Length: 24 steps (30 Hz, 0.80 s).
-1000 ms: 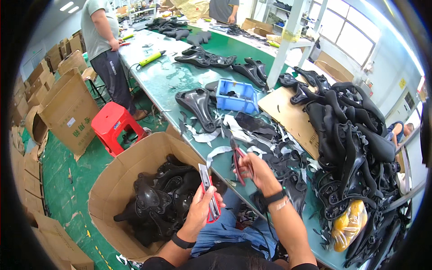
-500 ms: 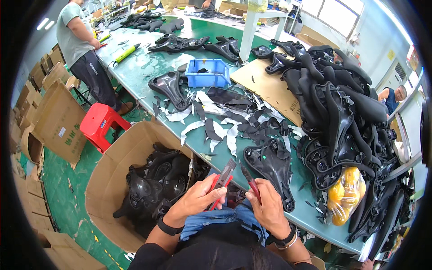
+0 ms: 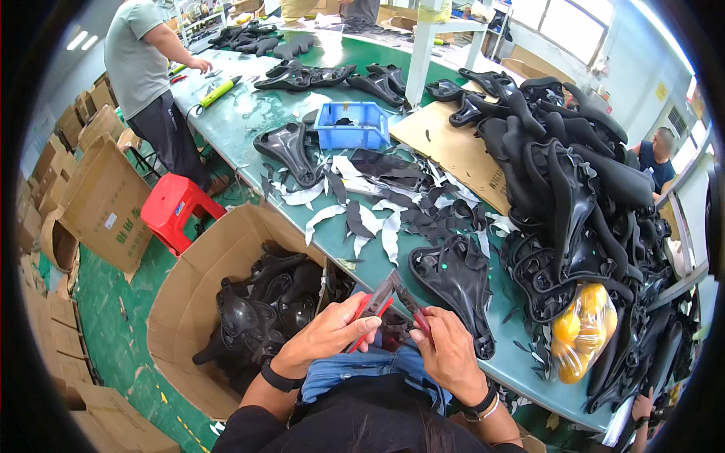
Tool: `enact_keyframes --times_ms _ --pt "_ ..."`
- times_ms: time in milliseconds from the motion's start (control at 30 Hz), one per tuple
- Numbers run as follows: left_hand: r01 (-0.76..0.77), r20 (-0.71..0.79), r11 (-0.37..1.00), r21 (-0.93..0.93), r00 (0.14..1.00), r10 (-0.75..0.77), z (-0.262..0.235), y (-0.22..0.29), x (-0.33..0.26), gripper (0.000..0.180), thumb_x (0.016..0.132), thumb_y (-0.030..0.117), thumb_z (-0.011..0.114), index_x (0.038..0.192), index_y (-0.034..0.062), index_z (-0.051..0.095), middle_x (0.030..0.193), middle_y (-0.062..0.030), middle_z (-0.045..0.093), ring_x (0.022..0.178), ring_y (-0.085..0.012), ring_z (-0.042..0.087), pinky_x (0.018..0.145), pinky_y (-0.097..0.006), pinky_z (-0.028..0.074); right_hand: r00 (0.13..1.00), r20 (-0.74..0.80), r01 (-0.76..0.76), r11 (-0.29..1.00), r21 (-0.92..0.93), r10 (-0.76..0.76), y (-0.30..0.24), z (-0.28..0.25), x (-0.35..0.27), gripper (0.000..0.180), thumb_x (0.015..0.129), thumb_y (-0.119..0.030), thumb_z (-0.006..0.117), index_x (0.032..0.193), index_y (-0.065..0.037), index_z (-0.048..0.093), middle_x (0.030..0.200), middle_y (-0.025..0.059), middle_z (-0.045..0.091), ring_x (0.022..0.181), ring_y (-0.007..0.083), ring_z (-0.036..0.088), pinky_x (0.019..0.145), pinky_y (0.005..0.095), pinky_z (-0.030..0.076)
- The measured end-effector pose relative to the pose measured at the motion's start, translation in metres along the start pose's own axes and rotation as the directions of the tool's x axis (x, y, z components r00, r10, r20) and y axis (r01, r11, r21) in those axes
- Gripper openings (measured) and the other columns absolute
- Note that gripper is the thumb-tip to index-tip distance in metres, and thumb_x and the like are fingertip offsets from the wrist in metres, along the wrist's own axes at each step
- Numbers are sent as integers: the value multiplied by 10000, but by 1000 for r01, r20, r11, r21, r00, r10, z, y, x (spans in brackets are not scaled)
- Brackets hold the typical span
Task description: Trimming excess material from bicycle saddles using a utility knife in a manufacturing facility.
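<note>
Head — pliers point(image 3: 410, 303) now meet the knife point(image 3: 382, 294).

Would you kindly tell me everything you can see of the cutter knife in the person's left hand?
The cutter knife has a red handle and a grey, metallic-looking blade end, extended and angled forward and rightward. The left hand grips it, covering much of the handle. Its tip lies at the head of the red-handled pliers in the right hand, near the table; whether they touch is unclear.
</note>
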<state>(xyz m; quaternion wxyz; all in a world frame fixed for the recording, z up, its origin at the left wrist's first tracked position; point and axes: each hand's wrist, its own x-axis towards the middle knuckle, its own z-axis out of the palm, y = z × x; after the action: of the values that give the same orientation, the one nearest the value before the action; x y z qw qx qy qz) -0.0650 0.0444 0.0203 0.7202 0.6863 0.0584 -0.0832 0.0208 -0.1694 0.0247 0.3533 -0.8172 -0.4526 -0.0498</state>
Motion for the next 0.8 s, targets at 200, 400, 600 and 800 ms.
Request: enact_keyframes --times_ms 200,400,600,800 --pt "17 7 1000 -3 1000 -17 -9 -4 1 441 961 440 548 1077 18 491 771 -51 608 666 -115 616 565 -242 472 999 41 -24 1000 -19 25 -5 3 9 208 860 -150 669 896 8 540 874 160 564 782 356 569 657 419 474" --pt "132 122 973 -191 986 -110 -24 -17 3 406 974 448 515 1053 50 496 781 -49 594 641 -114 601 555 -235 477 819 503 -546 648 532 277 3 19 9 337 973 -341 547 930 -10 502 742 41 457 649 214 483 615 362 404" --pt "-14 -111 976 -217 994 -10 -57 -35 -4 342 994 390 501 1042 52 484 769 -51 583 615 -123 588 567 -254 489 722 638 -685 147 713 269 1 52 58 234 980 -270 546 892 -55 522 729 18 532 574 101 476 531 253 392" --pt "-54 -203 950 -307 979 -10 -60 -40 -12 334 987 372 514 1039 44 478 769 -75 586 622 -159 601 591 -295 511 881 416 -438 55 897 226 20 96 267 282 975 -306 531 1010 -28 557 872 80 620 745 193 623 707 319 511"
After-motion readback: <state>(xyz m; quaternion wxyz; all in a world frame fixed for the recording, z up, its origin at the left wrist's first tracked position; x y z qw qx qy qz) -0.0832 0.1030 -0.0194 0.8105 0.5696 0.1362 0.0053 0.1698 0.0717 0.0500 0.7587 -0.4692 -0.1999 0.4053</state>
